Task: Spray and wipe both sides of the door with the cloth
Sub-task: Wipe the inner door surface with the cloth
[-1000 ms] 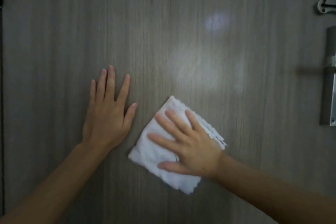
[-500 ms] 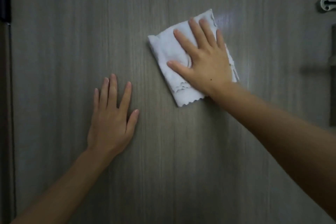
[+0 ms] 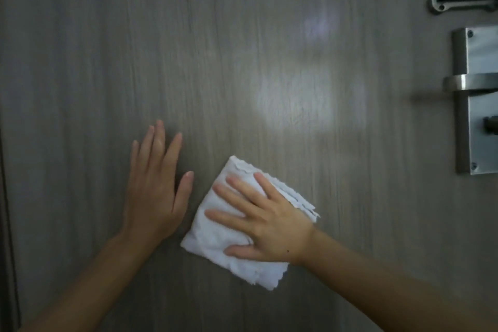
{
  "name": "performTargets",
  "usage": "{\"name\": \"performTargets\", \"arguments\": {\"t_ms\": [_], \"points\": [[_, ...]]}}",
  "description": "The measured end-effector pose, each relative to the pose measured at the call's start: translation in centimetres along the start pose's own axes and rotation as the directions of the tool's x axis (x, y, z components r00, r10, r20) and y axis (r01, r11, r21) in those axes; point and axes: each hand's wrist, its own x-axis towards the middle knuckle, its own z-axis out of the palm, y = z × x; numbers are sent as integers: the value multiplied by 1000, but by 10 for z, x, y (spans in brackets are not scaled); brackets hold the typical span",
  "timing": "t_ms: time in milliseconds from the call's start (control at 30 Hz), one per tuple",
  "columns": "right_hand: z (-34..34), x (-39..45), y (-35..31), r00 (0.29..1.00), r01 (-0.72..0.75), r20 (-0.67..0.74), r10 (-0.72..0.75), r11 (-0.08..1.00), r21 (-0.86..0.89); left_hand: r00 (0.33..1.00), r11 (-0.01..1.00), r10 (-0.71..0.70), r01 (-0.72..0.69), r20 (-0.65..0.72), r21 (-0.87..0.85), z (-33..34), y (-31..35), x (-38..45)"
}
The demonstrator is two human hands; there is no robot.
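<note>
Because the door (image 3: pixel 242 48) is a broad, stiff, smooth panel, it should take firm pressure, with bare room above and left but the lever handle (image 3: pixel 469 83) near on the right. The left hand (image 3: pixel 153 191) lies flat, released. The right hand (image 3: pixel 266 221) presses flat, fingers spread, on the soft folded cloth (image 3: pixel 215 237), likely light and prone to bunching.

Both forearms are bare, with no sleeves showing. The left hand (image 3: pixel 153 194) is bare and so is its wrist. The right hand (image 3: pixel 272 221) has a small dark mole near the wrist, at about 5 o'clock on its back.
</note>
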Motion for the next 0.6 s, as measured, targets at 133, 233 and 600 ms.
{"name": "performTargets", "arguments": {"t_ms": [133, 233, 600], "points": [[-19, -7, 63, 987, 160, 34, -160, 987, -5, 998, 998, 62, -62, -17, -30, 6, 21, 25], [-43, 2, 130, 993, -96, -71, 91, 992, -83, 997, 998, 56, -58, -53, -28, 8, 30, 43], [-46, 28, 138, 695, -672, -328, 639, 741, 20, 994, 973, 13, -38, 110, 227, 35, 33, 56]]}}
